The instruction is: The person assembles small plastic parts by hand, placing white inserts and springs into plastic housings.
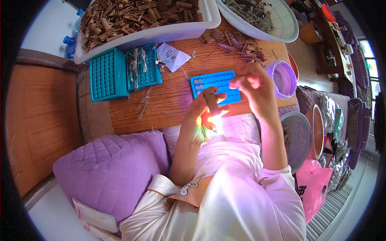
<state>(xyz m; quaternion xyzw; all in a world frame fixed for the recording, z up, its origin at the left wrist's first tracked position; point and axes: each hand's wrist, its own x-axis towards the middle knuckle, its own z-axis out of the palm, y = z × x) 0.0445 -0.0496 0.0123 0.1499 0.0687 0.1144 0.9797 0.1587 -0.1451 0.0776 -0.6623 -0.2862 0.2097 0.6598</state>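
Note:
My left hand (193, 125) is closed round a small brown plastic piece (211, 101), held tilted in front of my chest. A bright light (216, 119) glows at its lower end, and its glare hides the detail there. My right hand (257, 87) hovers at the right edge of a blue compartment tray (225, 75), thumb and fingertips pinched together. Whatever is between them is too small to make out. The tray lies on the wooden table (161, 108), with several round silvery discs (198, 81) in its left pockets.
A white tub (213, 18) full of brown plastic pieces stands at the back. Teal trays (107, 74) sit at the left, one under wire bundles (138, 66). Loose brown pieces (225, 47), a purple-lit round container (283, 80) and a wide strainer basket (287, 28) are rightward.

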